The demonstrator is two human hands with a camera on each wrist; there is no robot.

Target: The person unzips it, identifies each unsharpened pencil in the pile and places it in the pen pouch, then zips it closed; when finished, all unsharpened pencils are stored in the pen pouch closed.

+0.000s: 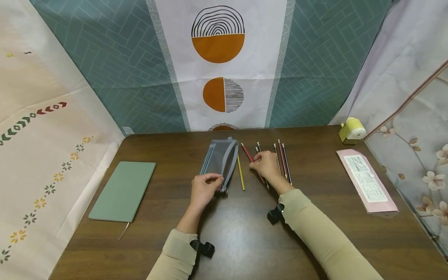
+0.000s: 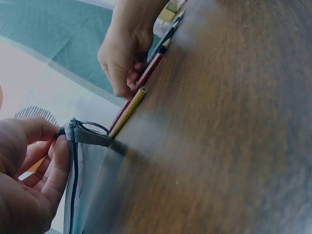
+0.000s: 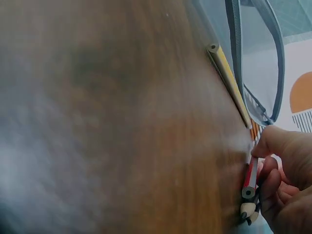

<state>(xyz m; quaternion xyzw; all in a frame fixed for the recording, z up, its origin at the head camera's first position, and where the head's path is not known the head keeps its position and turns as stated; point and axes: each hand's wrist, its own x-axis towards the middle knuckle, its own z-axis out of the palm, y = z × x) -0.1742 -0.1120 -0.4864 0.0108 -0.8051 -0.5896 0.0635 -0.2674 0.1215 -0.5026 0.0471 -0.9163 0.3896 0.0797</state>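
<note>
In the head view, my left hand (image 1: 204, 190) pinches the near end of a translucent grey zip pencil case (image 1: 214, 155), whose mouth gapes toward the right. The left wrist view shows the thumb and fingers at the zip end, beside a dark ring (image 2: 92, 127). My right hand (image 1: 266, 165) pinches a red pencil (image 1: 246, 151) lying at a slant; the right wrist view shows its red end (image 3: 251, 175) under the fingers. Between the case and that hand lies a yellow pencil (image 1: 241, 173). Several dark and red pencils (image 1: 284, 159) lie behind and right of the right hand.
A green notebook (image 1: 122, 190) with a ribbon lies at left on the brown table (image 1: 238, 241). At right are a pink packet with a white label (image 1: 367, 181) and a yellow, white-fronted sharpener-like object (image 1: 351, 130). Patterned cloth hangs behind the table.
</note>
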